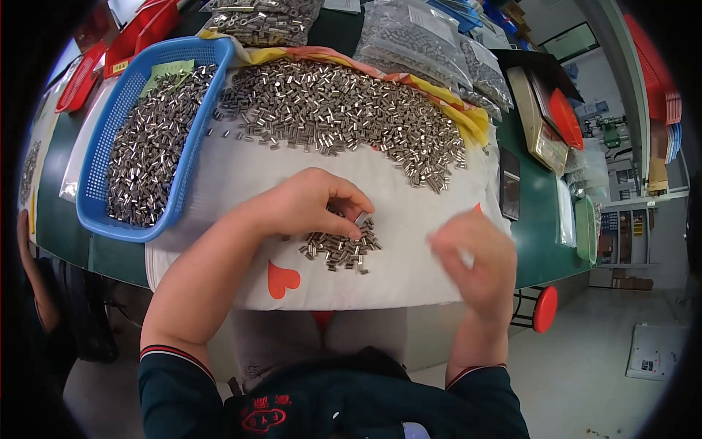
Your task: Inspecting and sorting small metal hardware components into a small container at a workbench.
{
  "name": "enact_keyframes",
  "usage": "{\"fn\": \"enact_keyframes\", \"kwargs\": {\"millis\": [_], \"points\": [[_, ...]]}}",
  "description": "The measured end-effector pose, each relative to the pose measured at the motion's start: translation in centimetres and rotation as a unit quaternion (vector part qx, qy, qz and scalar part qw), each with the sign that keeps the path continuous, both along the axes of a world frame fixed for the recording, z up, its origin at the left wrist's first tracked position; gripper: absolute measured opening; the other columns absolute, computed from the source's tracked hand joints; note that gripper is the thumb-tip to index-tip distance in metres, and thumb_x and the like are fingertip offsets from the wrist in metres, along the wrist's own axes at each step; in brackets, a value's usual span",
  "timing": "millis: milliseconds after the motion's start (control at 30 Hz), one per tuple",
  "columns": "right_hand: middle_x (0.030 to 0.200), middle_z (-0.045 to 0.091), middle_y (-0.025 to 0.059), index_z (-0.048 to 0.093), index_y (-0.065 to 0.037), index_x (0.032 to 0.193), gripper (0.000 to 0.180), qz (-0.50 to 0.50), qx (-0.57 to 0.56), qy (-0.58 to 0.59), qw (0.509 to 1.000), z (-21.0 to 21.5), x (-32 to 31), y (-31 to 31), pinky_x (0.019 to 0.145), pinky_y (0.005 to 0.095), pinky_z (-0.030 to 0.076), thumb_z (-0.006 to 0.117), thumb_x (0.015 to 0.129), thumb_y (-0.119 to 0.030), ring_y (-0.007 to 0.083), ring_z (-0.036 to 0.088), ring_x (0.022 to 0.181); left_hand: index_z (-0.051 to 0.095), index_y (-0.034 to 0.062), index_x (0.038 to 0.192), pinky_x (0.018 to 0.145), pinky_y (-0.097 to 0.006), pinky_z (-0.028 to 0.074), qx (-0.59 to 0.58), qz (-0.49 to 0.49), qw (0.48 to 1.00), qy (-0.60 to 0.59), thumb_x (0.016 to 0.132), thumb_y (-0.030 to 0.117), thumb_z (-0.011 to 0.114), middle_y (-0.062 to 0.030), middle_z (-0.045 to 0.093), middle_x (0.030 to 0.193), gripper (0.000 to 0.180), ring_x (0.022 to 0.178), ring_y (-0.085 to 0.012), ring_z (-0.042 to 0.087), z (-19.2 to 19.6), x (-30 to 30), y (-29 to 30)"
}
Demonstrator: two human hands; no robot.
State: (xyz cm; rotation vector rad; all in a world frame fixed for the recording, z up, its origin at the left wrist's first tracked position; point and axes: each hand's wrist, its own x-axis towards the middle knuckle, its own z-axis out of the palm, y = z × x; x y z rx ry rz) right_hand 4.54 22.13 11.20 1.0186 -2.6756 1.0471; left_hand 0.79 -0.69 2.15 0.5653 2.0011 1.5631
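The left hand (314, 201) pinches a small silvery metal cylinder (361, 218) over a loose heap of similar cylinders (340, 252) on the white cloth (409, 256); a slack pinch could lose it there. Whether the blurred, curled right hand (479, 260) holds anything cannot be told.

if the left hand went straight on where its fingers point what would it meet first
Likely the pile of small metal cylinders just under its fingertips, though height is unclear; if it clears them, the right hand.

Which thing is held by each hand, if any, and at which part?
The left hand holds a small metal piece between its fingers; the gripped part is unclear. The right hand is too blurred to tell.
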Motion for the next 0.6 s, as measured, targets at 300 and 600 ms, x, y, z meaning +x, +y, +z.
{"fn": "enact_keyframes", "kwargs": {"millis": [300, 600], "points": [[0.075, 0.059, 0.0089, 0.061, -0.004, 0.080, 0.009, -0.158, 0.109, -0.002, 0.981, -10.1, -7.3, 2.2, 0.066, 0.0345, 0.044, 0.061, 0.072, -0.008, 0.0253, 0.056, 0.072, 0.062, 0.0025, 0.100, 0.067, -0.021, 0.047, 0.040, 0.008, 0.999, -0.015, 0.067, 0.012, 0.074, -0.0025, 0.062, 0.078, 0.035, 0.072, -0.0073, 0.056, -0.5, -0.2, -0.1], [0.070, 0.058, 0.0086, 0.059, -0.005, 0.074, 0.006, -0.104, 0.123, 0.110, 0.981, -10.7, -9.2, -0.8, 0.065, 0.0377, 0.043, 0.061, 0.072, -0.010, 0.0267, 0.054, 0.070, 0.062, 0.0026, 0.099, 0.067, -0.021, 0.046, 0.047, 0.005, 0.999, -0.018, 0.068, 0.011, 0.073, -0.0014, 0.061, 0.076, 0.034, 0.070, -0.0067, 0.055, -0.5, -0.2, 0.0]]}}
